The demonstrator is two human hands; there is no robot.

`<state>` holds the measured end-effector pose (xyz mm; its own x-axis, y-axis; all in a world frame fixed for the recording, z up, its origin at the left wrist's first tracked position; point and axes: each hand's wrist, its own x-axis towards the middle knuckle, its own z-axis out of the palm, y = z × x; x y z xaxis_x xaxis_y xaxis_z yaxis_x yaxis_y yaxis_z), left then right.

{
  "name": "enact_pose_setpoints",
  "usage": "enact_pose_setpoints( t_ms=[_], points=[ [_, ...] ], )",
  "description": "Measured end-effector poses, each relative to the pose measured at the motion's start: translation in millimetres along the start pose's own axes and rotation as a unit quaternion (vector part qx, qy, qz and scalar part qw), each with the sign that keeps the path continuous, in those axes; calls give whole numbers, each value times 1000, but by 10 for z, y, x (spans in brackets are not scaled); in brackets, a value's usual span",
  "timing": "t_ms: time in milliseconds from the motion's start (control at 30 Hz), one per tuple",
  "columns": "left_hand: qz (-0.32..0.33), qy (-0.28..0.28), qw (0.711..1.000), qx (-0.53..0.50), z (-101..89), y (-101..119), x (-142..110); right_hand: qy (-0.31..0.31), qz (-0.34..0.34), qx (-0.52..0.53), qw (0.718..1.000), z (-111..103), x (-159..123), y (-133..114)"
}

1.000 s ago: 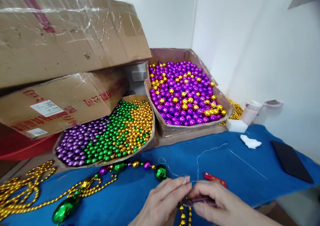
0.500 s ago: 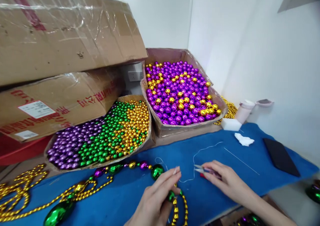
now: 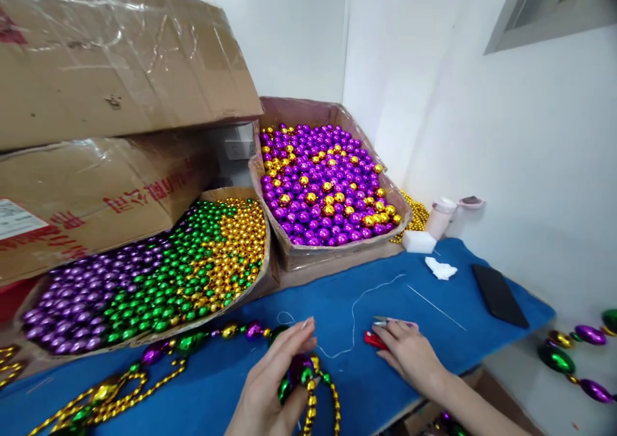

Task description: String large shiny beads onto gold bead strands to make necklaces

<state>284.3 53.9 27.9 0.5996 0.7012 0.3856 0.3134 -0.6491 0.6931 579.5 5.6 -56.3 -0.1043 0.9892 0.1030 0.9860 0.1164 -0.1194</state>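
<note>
My left hand (image 3: 274, 378) is closed on a bead necklace (image 3: 308, 384) of gold, green and purple beads, lifting its end above the blue cloth (image 3: 424, 314). A thin white thread (image 3: 354, 307) runs from near its fingertips across the cloth. My right hand (image 3: 407, 352) lies palm down on the cloth, fingers curled over small scissors (image 3: 385, 323), with a red object (image 3: 372, 340) at its left edge. A long needle (image 3: 436, 299) rests on the cloth beyond.
An open carton of purple and gold balls (image 3: 322, 185) and a tray of purple, green and gold beads (image 3: 154, 275) sit behind. Stacked cardboard boxes (image 3: 96, 101) stand left. A black phone (image 3: 499, 286), tissue (image 3: 441, 268), cup (image 3: 441, 217) and more necklaces (image 3: 573, 352) are right.
My hands have parted: the right moved rightward and set down on the cloth over the scissors, the left kept the necklace end. The view has swung to the right.
</note>
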Motion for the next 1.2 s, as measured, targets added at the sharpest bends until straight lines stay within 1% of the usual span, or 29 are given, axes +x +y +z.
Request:
enact_pose_setpoints(
  t_ms=[67,100,167,233,267,300,333,400,433,500,567,633,700,900,1000,1200],
  points=[
    [-4,1,1000,4,-11,16,20,-4,-4,1,1000,44,3,-7],
    [-4,1,1000,9,-16,24,27,-7,-10,7,1000,30,4,-28],
    [3,-1,1000,13,-24,37,30,-9,-32,33,999,-98,3,-119],
    [14,-5,1000,9,-26,48,22,-16,-57,106,993,-359,-3,-272],
    [20,-7,1000,5,-25,52,15,-25,-52,196,979,-524,-5,-363],
    [25,-10,1000,2,-24,55,9,-51,-50,272,960,-698,-4,-457],
    [28,-13,1000,-1,-22,57,3,-76,-49,315,945,-868,2,-549],
    [33,-17,999,-2,-20,61,0,-121,-60,358,924,-1154,34,-713],
    [36,-18,999,-2,-18,61,2,-135,-69,364,919,-1254,60,-781],
    [46,-14,999,-5,-14,61,13,-141,-84,355,920,-1354,128,-889],
    [55,-5,998,-12,-7,60,25,-116,-90,315,938,-1346,202,-966],
    [62,4,998,-16,0,59,34,-82,-95,264,956,-1282,264,-1021],
    [66,11,998,-12,2,62,36,-55,-94,225,968,-1213,303,-1059],
    [70,11,998,-2,1,61,32,-23,-81,165,983,-1124,322,-1104],
    [68,18,998,-2,8,57,37,-18,-78,141,987,-1111,323,-1117],
    [69,13,998,1,15,56,41,-12,-78,113,990,-1125,335,-1138]
  ],
)
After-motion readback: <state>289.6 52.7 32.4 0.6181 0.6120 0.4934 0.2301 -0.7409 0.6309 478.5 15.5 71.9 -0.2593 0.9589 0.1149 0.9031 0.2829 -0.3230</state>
